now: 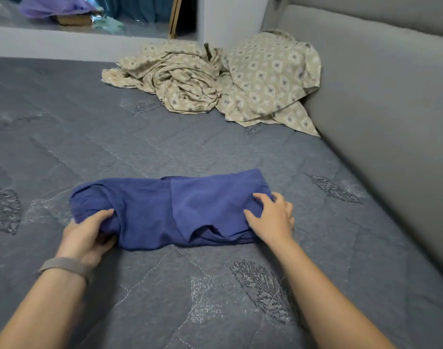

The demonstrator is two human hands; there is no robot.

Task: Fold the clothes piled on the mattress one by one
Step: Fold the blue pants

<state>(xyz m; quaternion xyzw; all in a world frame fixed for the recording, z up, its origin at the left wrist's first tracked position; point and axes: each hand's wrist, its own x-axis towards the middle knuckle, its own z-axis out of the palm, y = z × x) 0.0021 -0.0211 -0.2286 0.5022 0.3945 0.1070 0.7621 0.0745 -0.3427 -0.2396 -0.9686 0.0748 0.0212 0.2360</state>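
Left hand (85, 235) grips the blue garment's (165, 210) left end; right hand (272, 217) pinches its right end. Beige clothes (215, 79) lie at one o'clock on the mattress (114, 137).

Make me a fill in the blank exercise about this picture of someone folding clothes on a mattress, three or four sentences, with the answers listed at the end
1. Both hands hold a garment whose colour is ____.
2. The left hand grips the garment's ____ end.
3. The wristband is worn on the ____ arm.
4. The patterned beige pile lies in the mattress's far corner, against the ____ upholstered headboard.

Missing words: blue; left; left; grey
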